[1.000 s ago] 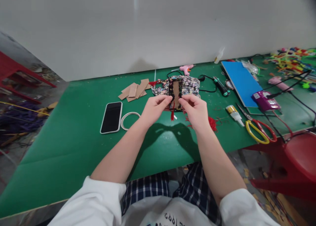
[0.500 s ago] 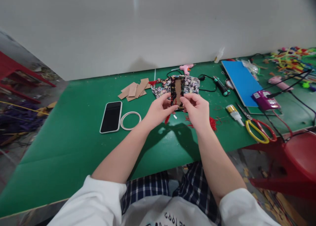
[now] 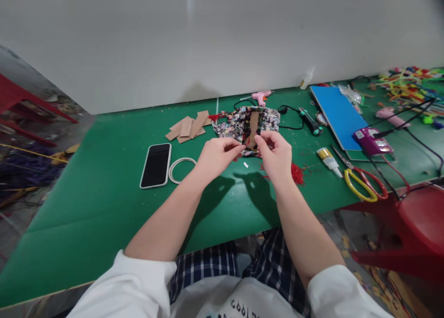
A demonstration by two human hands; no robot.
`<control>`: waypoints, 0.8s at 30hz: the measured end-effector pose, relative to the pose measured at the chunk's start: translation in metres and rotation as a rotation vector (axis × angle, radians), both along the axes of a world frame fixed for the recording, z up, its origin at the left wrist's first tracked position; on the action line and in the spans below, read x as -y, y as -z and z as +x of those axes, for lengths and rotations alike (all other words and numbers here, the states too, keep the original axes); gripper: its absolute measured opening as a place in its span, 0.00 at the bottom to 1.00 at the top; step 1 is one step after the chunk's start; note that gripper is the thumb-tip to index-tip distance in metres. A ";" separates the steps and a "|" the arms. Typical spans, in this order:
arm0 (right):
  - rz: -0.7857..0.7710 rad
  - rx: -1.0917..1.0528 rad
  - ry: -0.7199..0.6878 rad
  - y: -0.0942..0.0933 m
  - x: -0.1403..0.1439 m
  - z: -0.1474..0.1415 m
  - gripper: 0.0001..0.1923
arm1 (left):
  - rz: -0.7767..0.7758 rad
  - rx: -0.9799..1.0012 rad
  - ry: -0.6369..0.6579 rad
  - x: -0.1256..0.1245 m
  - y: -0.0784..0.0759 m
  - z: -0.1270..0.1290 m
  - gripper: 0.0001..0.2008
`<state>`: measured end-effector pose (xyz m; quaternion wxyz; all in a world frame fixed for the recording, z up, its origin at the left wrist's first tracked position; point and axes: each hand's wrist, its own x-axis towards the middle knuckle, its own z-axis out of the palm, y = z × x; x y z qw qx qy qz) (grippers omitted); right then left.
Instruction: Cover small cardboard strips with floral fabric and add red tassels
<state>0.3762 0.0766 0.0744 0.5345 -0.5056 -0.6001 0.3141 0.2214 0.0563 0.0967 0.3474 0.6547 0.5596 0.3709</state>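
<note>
Both hands hold a small cardboard piece wrapped in dark flowered fabric [image 3: 252, 127] above the green table [image 3: 104, 188]. My left hand [image 3: 218, 156] pinches its lower left edge. My right hand [image 3: 275, 156] pinches its lower right edge. A red tassel hangs under the piece, mostly hidden by my fingers. Behind it lies a bunch of the same flowered fabric [image 3: 231, 123]. Red thread scraps [image 3: 297, 172] lie right of my right hand.
A phone [image 3: 156, 165] and a white ring [image 3: 182, 169] lie to the left, cardboard strips [image 3: 189, 126] behind them. To the right are a glue bottle [image 3: 329, 160], yellow scissors [image 3: 362, 183], a blue board [image 3: 338, 114], a pink glue gun [image 3: 261, 96], cables and a red stool [image 3: 421, 225].
The wrapped piece has tipped and come down slightly toward the table. My hands have drawn a little lower with it.
</note>
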 end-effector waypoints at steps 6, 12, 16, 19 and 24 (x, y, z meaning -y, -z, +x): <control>-0.145 -0.096 -0.092 0.015 -0.001 -0.002 0.09 | -0.090 0.173 0.007 0.013 0.001 -0.006 0.13; -0.630 -0.155 -0.324 0.052 0.032 -0.016 0.18 | -0.300 0.126 -0.066 0.046 0.026 -0.032 0.16; -0.541 0.233 -0.373 0.060 0.057 -0.015 0.26 | -0.397 0.072 -0.065 0.066 0.044 -0.043 0.14; -0.221 0.445 -0.282 0.052 0.064 -0.010 0.17 | -0.410 0.036 -0.050 0.078 0.048 -0.043 0.14; -0.528 0.050 -0.658 0.047 0.064 -0.016 0.17 | -0.260 -0.076 -0.049 0.096 0.050 -0.032 0.14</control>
